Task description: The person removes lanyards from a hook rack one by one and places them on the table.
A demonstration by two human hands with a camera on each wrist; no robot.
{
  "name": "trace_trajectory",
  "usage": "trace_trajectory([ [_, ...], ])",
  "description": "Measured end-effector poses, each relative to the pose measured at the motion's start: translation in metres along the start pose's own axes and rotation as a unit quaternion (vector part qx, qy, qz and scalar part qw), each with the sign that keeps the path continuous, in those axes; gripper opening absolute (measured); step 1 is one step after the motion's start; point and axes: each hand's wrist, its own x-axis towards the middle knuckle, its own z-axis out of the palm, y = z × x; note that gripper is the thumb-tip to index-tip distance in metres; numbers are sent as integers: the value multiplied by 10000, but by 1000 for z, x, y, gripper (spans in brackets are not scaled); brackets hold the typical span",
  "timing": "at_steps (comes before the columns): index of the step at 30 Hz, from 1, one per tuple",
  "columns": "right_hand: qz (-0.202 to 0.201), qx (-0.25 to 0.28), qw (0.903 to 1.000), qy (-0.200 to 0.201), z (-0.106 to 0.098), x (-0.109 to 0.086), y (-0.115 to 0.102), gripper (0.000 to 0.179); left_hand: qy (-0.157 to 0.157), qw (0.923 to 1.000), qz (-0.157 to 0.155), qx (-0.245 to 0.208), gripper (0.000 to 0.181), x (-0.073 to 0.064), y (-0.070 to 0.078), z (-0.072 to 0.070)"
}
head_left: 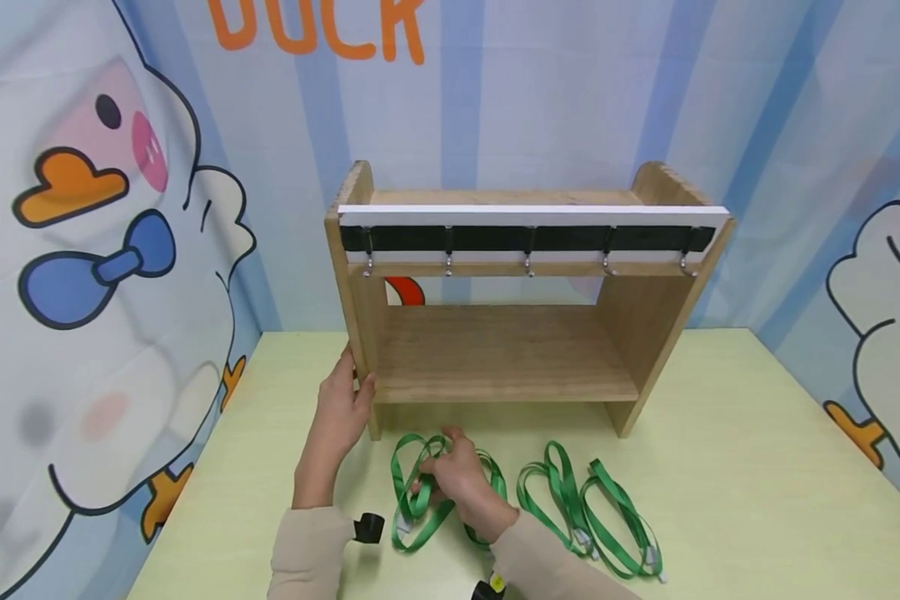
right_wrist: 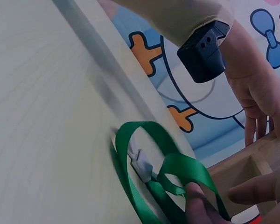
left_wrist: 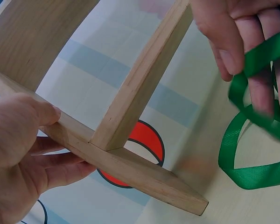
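A small wooden shelf (head_left: 506, 354) stands on the table, with a row of metal hooks (head_left: 528, 265) along its white and black front rail (head_left: 495, 239). My left hand (head_left: 341, 408) grips its left side panel (left_wrist: 144, 179), thumb on one face and fingers on the other. In front of the shelf, my right hand (head_left: 465, 479) holds a looped green lanyard (head_left: 412, 504), its ribbon lying across the curled fingers. A grey-white clip (right_wrist: 142, 165) hangs on this lanyard in the right wrist view. Another green lanyard (head_left: 497, 479) lies partly hidden behind the right hand.
Two more folded green lanyards, one nearer the middle (head_left: 566, 492) and one farther right (head_left: 622, 517), lie on the pale yellow table (head_left: 765, 467). A cloth backdrop (head_left: 570, 92) with duck drawings rises behind and at both sides.
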Motion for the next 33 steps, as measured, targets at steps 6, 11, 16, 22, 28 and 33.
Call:
trace_trajectory([
  [6, -30, -549, 9983, 203, -3, -2, -5, 76, 12, 10000, -28, -66, 62, 1, 1, 3],
  [11, 17, -675, 9975, 225, -8, -9, -11, 68, -3, 9999, -73, -96, 62, 1, 2, 4],
  [16, -59, -783, 9966, 234, -12, -14, -16, 65, 7, 9999, -116, -59, 61, 0, 2, 4],
  [22, -155, -835, 9964, 73, -19, -17, -18, 66, 46, 9998, -190, -40, 60, -2, 1, 3],
  [28, -289, -845, 9960, 49, -24, -22, -19, 61, 88, 9999, -109, -64, 59, -2, 0, 3],
  [33, -502, -983, 9939, 32, -29, -26, -25, 59, 110, 9999, -9, -50, 58, -1, 0, 3],
])
